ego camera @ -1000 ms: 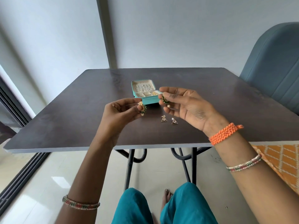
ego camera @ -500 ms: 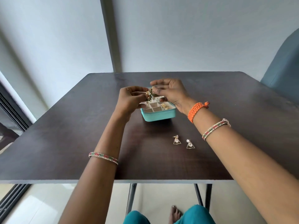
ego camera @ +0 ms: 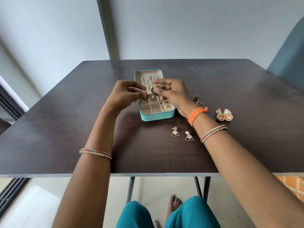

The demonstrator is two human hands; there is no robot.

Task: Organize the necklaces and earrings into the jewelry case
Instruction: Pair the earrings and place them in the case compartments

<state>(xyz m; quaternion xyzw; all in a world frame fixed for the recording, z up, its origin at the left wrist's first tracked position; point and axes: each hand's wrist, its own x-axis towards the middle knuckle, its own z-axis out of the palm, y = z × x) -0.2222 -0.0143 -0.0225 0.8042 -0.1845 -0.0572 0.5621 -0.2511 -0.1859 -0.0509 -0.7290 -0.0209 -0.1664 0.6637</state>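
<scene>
An open teal jewelry case point(ego camera: 157, 116) lies on the dark table point(ego camera: 65, 129). Its lid holds thin chains, and gold earrings sit in its right compartments. My left hand point(ego camera: 122, 96) pinches a green-and-gold earring point(ego camera: 145, 97) over the case. My right hand point(ego camera: 172, 92) pinches its twin point(ego camera: 153, 91), whose pearl drop hangs down. Two triangle earrings point(ego camera: 175, 132) point(ego camera: 189, 136) lie on the table in front of the case.
Right of the case lie two gold dome earrings point(ego camera: 224, 114) and a small dark flower pair point(ego camera: 196, 99), partly hidden by my right wrist. A blue-grey chair point(ego camera: 289, 60) stands at the table's right back corner. The wall is close behind the table.
Both hands stay over the case with the green earrings. The view has shifted, so the whole open case and the earrings on the right side now show.
</scene>
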